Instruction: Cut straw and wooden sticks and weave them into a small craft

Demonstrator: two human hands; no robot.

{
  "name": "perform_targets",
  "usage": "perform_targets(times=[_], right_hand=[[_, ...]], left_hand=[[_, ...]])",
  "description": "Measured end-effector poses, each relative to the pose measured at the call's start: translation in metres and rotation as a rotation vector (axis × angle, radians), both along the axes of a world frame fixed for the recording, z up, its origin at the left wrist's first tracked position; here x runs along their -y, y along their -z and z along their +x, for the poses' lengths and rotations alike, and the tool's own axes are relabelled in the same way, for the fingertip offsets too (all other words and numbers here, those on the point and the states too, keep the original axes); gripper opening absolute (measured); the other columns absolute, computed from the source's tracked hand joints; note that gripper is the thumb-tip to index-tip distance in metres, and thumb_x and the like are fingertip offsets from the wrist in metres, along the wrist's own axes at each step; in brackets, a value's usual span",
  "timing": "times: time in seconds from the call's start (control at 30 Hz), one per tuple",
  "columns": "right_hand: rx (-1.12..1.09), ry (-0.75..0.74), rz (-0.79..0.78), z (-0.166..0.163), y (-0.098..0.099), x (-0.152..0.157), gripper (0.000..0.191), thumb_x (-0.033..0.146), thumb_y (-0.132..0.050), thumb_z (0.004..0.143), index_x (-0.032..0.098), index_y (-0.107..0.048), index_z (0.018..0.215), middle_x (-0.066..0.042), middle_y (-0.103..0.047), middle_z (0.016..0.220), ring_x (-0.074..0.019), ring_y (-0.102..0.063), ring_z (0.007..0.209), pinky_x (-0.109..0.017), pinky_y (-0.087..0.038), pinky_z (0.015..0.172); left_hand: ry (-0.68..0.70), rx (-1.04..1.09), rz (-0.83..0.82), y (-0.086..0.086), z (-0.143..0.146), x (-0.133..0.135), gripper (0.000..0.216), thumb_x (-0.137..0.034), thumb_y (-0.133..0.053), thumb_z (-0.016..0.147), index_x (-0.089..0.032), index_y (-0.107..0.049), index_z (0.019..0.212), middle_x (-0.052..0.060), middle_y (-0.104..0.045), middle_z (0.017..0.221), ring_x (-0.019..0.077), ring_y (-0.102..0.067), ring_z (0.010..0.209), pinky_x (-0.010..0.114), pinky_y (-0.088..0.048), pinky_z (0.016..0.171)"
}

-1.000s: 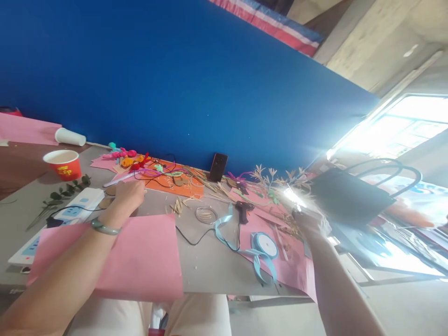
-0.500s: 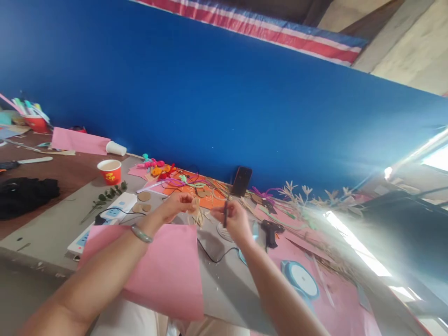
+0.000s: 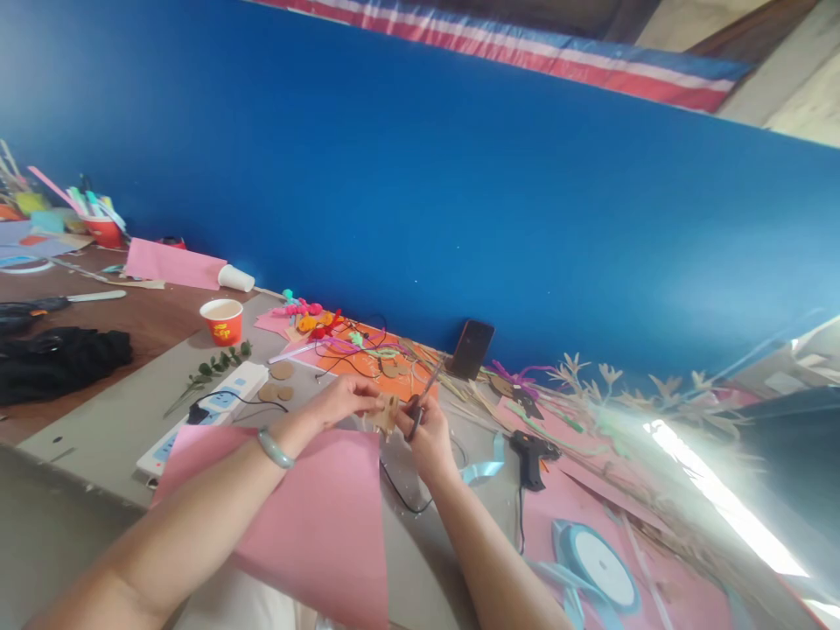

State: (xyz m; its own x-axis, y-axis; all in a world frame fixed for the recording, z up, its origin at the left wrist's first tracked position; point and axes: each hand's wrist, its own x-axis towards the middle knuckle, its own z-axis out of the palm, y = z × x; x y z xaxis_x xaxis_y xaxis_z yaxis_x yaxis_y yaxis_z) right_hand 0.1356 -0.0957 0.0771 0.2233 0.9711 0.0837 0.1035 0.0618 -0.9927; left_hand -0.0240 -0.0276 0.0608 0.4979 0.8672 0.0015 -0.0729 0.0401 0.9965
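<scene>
In the head view my left hand (image 3: pixel 347 401), with a bracelet on the wrist, pinches a small tan craft piece (image 3: pixel 381 417) made of thin strips. Its exact kind is too small to make out. My right hand (image 3: pixel 430 442) is closed around dark-handled scissors (image 3: pixel 415 415), whose blades point up and away from the piece. The right fingertips meet the piece's right side, close to the left fingers. Below my left forearm lies a pink sheet (image 3: pixel 328 516) at the table's near edge.
A white power strip (image 3: pixel 229 394) and a red paper cup (image 3: pixel 223 324) stand to the left. A phone (image 3: pixel 471 348) leans on the blue wall. To the right are a black glue gun (image 3: pixel 533 457), a light-blue ribbon spool (image 3: pixel 600 564) and dried stems (image 3: pixel 607 381).
My right hand has moved in to the left, meeting the tan piece at my left fingers. The scissors have tilted, blades now showing upward. The view has shifted slightly left.
</scene>
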Motion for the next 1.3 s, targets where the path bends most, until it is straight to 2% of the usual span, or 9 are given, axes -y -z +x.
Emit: perform_targets(times=[0.1, 0.23, 0.37, 0.57, 0.83, 1.03, 1.17, 1.3], right_hand=[[0.011, -0.001, -0.013, 0.003, 0.0, 0.0, 0.024, 0.027, -0.062, 0.065, 0.02, -0.041, 0.074, 0.008, -0.044, 0.053, -0.0066, -0.034, 0.046, -0.02, -0.027, 0.046], [0.005, 0.002, -0.01, 0.006, 0.004, -0.002, 0.021, 0.025, -0.06, 0.065, 0.02, -0.041, 0.075, 0.009, -0.043, 0.054, -0.0059, -0.034, 0.045, -0.019, -0.027, 0.045], [0.037, -0.036, 0.002, 0.005, 0.008, -0.003, 0.021, 0.021, -0.058, 0.063, 0.02, -0.042, 0.076, 0.009, -0.044, 0.055, -0.0072, -0.039, 0.046, -0.02, -0.031, 0.045], [0.087, -0.104, 0.052, 0.003, 0.012, -0.003, 0.029, 0.017, -0.064, 0.055, 0.02, -0.043, 0.075, 0.006, -0.053, 0.064, -0.0086, -0.047, 0.053, -0.02, -0.037, 0.049], [0.102, -0.059, -0.02, 0.008, 0.012, -0.007, 0.016, 0.021, -0.057, 0.06, 0.019, -0.046, 0.073, 0.008, -0.049, 0.054, -0.0065, -0.043, 0.044, -0.019, -0.032, 0.043], [0.054, -0.103, -0.037, 0.006, 0.015, -0.006, 0.017, 0.019, -0.056, 0.06, 0.02, -0.045, 0.073, 0.01, -0.046, 0.047, -0.0055, -0.038, 0.039, -0.018, -0.029, 0.04], [0.063, -0.122, -0.028, 0.004, 0.02, -0.006, 0.018, 0.018, -0.056, 0.059, 0.02, -0.045, 0.073, 0.01, -0.046, 0.046, -0.0056, -0.039, 0.038, -0.018, -0.031, 0.039], [0.074, -0.116, -0.034, 0.006, 0.02, -0.008, 0.017, 0.02, -0.057, 0.059, 0.02, -0.044, 0.071, 0.01, -0.046, 0.044, -0.0058, -0.038, 0.037, -0.018, -0.03, 0.038]], left_hand=[[0.012, -0.035, 0.01, 0.0, -0.001, 0.0, 0.016, -0.028, -0.07, 0.065, -0.013, -0.065, 0.068, -0.001, -0.057, 0.058, 0.0073, -0.049, 0.053, 0.018, -0.036, 0.05], [0.003, -0.072, -0.085, -0.001, 0.0, 0.003, 0.019, -0.03, -0.071, 0.064, -0.014, -0.065, 0.073, 0.001, -0.062, 0.068, 0.0098, -0.055, 0.059, 0.018, -0.039, 0.048], [0.052, -0.019, -0.15, -0.001, 0.003, 0.008, 0.021, -0.028, -0.073, 0.062, -0.013, -0.063, 0.072, 0.002, -0.063, 0.069, 0.0122, -0.059, 0.063, 0.024, -0.048, 0.057], [0.117, 0.033, -0.16, 0.001, 0.004, 0.009, 0.016, -0.021, -0.07, 0.064, -0.013, -0.058, 0.068, 0.002, -0.063, 0.064, 0.0125, -0.062, 0.06, 0.028, -0.051, 0.064], [0.028, -0.001, -0.197, -0.005, 0.003, 0.007, 0.013, -0.013, -0.065, 0.06, -0.013, -0.055, 0.068, 0.0, -0.061, 0.063, 0.0117, -0.06, 0.058, 0.028, -0.05, 0.064], [0.095, -0.034, -0.067, -0.001, 0.005, 0.009, 0.02, -0.012, -0.061, 0.059, -0.013, -0.059, 0.079, -0.003, -0.056, 0.062, 0.0099, -0.054, 0.057, 0.022, -0.043, 0.057], [0.089, -0.095, 0.024, 0.003, 0.006, 0.01, 0.006, -0.019, -0.057, 0.064, -0.013, -0.055, 0.065, -0.006, -0.045, 0.052, 0.0071, -0.044, 0.048, 0.019, -0.031, 0.047], [0.02, -0.151, 0.056, 0.005, 0.007, 0.008, 0.008, -0.019, -0.056, 0.062, -0.015, -0.05, 0.059, -0.007, -0.042, 0.048, 0.0072, -0.041, 0.046, 0.02, -0.029, 0.046]])
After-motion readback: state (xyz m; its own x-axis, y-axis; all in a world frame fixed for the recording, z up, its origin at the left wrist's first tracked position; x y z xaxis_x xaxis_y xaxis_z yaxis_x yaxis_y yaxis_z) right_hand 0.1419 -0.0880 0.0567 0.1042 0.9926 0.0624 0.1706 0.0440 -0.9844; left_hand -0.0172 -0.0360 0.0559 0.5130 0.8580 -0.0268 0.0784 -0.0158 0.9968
